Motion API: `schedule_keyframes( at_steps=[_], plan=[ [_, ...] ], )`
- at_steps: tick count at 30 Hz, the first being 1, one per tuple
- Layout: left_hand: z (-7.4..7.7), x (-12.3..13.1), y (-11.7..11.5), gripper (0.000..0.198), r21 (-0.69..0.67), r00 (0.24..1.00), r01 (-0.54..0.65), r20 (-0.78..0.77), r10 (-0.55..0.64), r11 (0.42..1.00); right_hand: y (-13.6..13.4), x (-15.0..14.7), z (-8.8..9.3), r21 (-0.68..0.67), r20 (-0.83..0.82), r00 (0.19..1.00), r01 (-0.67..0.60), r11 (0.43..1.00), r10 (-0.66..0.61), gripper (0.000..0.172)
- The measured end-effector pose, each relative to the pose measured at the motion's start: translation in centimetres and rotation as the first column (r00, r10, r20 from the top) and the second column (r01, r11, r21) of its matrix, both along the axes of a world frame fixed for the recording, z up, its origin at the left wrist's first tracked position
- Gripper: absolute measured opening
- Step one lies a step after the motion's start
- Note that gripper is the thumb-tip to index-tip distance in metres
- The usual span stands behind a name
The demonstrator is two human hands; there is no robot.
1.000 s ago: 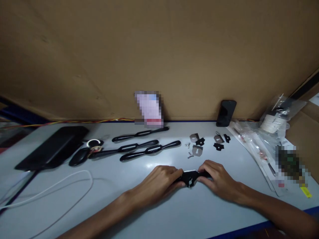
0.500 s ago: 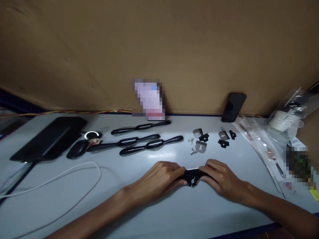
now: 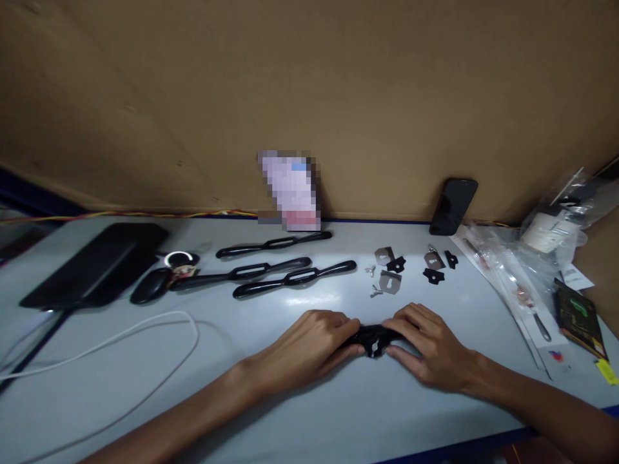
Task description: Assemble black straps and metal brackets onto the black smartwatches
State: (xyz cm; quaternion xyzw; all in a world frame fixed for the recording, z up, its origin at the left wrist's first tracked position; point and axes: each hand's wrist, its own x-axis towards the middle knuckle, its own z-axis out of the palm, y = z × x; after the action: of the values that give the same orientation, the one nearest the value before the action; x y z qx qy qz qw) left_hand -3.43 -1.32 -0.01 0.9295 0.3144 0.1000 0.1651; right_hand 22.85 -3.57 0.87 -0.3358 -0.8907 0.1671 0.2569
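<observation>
Between my two hands lies a black spokeshave (image 3: 373,331), its handles mostly hidden under my fingers. At its middle, a black plate (image 3: 370,349) with a small silver fitting faces me. My left hand (image 3: 316,338) is closed round the left handle, thumb below and beside the plate. Fingers of my right hand (image 3: 428,348) grip the right handle, with the thumb near the plate's right edge. Beyond them lie steel blades (image 3: 389,282) with keyhole slots, black clamp plates (image 3: 434,276) and small silver wing screws (image 3: 376,292).
Three black spokeshave bodies (image 3: 296,278) lie left of the loose parts. Further left are a black lamp-like panel (image 3: 97,267) and a white cable (image 3: 164,316). Two phones, one a dark phone (image 3: 453,206), lean on the cardboard wall (image 3: 309,77). Plastic packets (image 3: 512,283) lie right.
The spokeshave has tilted slightly, and the pale strip along its top edge no longer shows. My right fingers have shifted a little left along it. The loose parts have stayed put.
</observation>
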Motion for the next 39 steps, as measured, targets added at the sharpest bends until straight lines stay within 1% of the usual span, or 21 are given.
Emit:
schedule_keyframes(
  at_steps=[2,3,6,8,11,13,16,19,22,24,28,31,33,36,39],
  plan=[
    [0.1,0.0,0.0,0.034,0.006,1.0,0.002,-0.01,-0.002,1.0,0.0,0.0,0.0,0.029,0.011,1.0,0.012,1.0,-0.012,0.02],
    [0.1,0.1,-0.1,0.033,0.008,1.0,0.002,-0.013,-0.002,1.0,0.0,0.0,0.0,0.025,0.013,1.0,0.019,1.0,-0.019,0.022],
    [0.3,0.2,-0.2,0.031,0.019,1.0,0.002,-0.011,-0.002,1.0,0.1,0.0,-0.1,0.013,0.047,0.999,0.002,1.0,-0.003,0.036],
    [0.4,0.3,-0.2,0.029,0.027,1.0,0.002,-0.006,-0.002,1.0,0.2,0.0,-0.2,0.033,0.085,0.996,-0.024,0.999,0.021,0.039],
    [0.4,0.3,-0.5,0.029,0.044,1.0,0.006,0.004,-0.006,0.999,0.2,0.0,-0.4,0.044,0.1,0.995,-0.029,0.999,0.025,0.032],
    [0.4,0.5,-0.7,0.036,0.073,1.0,0.002,-0.005,-0.001,0.997,0.2,0.0,-0.5,0.029,0.095,0.995,-0.027,0.999,0.025,0.03],
    [0.2,0.8,-1.2,0.049,0.137,0.998,-0.053,-0.036,0.059,0.989,0.2,-0.1,-0.6,0.001,0.089,0.996,-0.028,1.0,0.027,0.028],
    [-0.1,1.3,-1.6,0.048,0.181,0.991,-0.115,-0.042,0.124,0.977,0.2,-0.2,-0.5,-0.015,0.073,0.997,-0.035,0.999,0.036,0.025],
    [-0.2,1.5,-1.7,0.047,0.201,0.99,-0.131,-0.032,0.14,0.971,0.2,-0.2,-0.3,-0.027,0.064,0.997,-0.051,0.998,0.052,0.022],
    [-0.3,1.4,-1.7,0.047,0.199,0.991,-0.127,-0.013,0.132,0.972,0.1,-0.2,-0.2,-0.049,0.05,0.997,-0.063,0.997,0.066,0.026],
    [-0.5,1.2,-1.7,0.046,0.221,0.993,-0.113,0.0,0.116,0.969,-0.2,-0.1,-0.2,-0.103,-0.004,1.0,-0.026,0.994,0.026,0.047],
    [-0.5,1.2,-1.7,0.042,0.261,0.994,-0.105,-0.01,0.112,0.96,-0.3,-0.1,-0.4,-0.082,0.026,0.999,-0.016,0.996,0.019,0.052],
    [-0.5,1.3,-1.7,0.04,0.277,0.994,-0.106,-0.007,0.112,0.955,-0.3,-0.1,-0.4,-0.07,0.042,0.999,-0.02,0.997,0.023,0.051],
    [-0.4,1.5,-1.8,0.039,0.281,0.992,-0.114,-0.014,0.123,0.953,-0.3,-0.1,-0.4,-0.074,0.02,1.0,-0.014,0.997,0.016,0.046],
    [-0.3,1.8,-2.0,0.039,0.276,0.987,-0.142,-0.034,0.158,0.95,-0.2,-0.1,-0.3,-0.09,0.009,1.0,-0.016,0.996,0.017,0.038]
  ],
)
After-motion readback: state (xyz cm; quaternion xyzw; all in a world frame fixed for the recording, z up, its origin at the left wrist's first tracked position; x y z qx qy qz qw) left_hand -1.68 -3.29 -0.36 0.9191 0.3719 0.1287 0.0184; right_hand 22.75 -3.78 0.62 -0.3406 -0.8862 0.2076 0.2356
